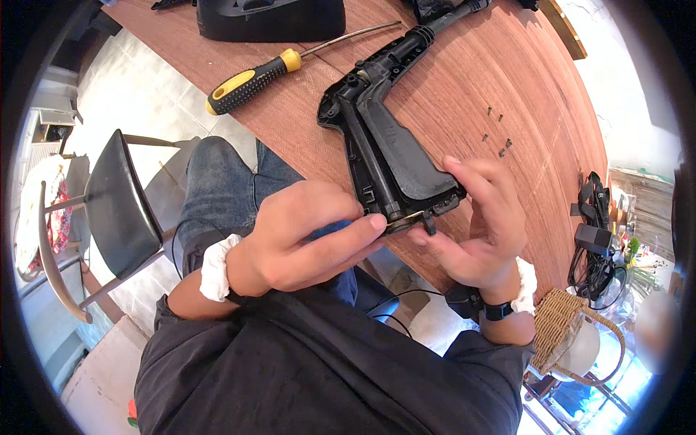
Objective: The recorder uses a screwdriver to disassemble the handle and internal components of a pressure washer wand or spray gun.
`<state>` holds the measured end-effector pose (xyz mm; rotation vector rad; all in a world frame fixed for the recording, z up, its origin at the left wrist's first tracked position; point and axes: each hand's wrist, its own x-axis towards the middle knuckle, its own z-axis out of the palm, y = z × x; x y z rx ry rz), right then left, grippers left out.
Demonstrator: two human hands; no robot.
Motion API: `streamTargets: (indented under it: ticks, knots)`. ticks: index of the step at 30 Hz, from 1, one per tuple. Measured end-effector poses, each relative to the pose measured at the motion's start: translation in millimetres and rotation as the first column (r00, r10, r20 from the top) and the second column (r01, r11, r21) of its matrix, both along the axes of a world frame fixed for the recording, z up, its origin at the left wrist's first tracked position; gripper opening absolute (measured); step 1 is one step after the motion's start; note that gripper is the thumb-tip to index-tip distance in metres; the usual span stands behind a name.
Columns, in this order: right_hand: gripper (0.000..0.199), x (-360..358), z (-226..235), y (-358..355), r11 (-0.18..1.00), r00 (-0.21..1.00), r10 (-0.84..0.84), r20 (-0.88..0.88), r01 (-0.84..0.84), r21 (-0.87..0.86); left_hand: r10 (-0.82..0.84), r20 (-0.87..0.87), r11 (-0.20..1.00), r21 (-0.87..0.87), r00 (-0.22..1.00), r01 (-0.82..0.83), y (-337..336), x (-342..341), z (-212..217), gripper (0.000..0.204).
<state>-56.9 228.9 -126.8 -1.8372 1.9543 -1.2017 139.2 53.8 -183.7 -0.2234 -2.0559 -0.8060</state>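
Note:
A black spray gun (375, 153) lies slantwise on the table with half its housing off, baring a dark tube and a wide grey-black trigger (406, 148). Its grip end points toward me, at the table's near edge. My left hand (308, 235) is closed there, thumb and forefinger pinching at the end of the tube beside a thin brass-coloured edge. Round the other side of that end, my right hand (482, 225) holds the gun between its fingers and thumb. A small black tab (429, 223) sticks out between the two hands.
A yellow-and-black screwdriver (254, 81) lies left of the gun. Several small dark screws (502, 152) are scattered at the right. A black housing (270, 18) stands at the far edge. Beyond the table are a black chair (123, 203), cables (586, 272) and a wicker basket (558, 330).

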Motion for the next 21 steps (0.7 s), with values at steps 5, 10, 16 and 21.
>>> streamTargets:
  ticks: [5,10,16,21]
  knots:
    - [0.076,1,-1,1,1.000,1.000,-0.007,-0.015,0.006,-0.027,-0.068,-0.057,0.993,-0.099,0.996,0.062,-6,-1,-10,0.041]
    - [0.074,1,-2,2,0.998,1.000,-0.017,-0.015,0.016,-0.054,-0.040,-0.148,0.989,-0.147,0.988,0.018,-7,-6,-9,0.039]
    - [0.073,9,8,-6,0.991,0.996,-0.082,-0.025,0.079,-0.108,-0.043,-0.115,0.992,-0.125,0.992,0.028,-10,-7,0,0.035]
    - [0.083,7,8,-2,0.989,0.998,-0.068,-0.012,0.066,-0.135,-0.039,-0.078,0.997,-0.077,0.996,0.033,-5,-8,10,0.045]
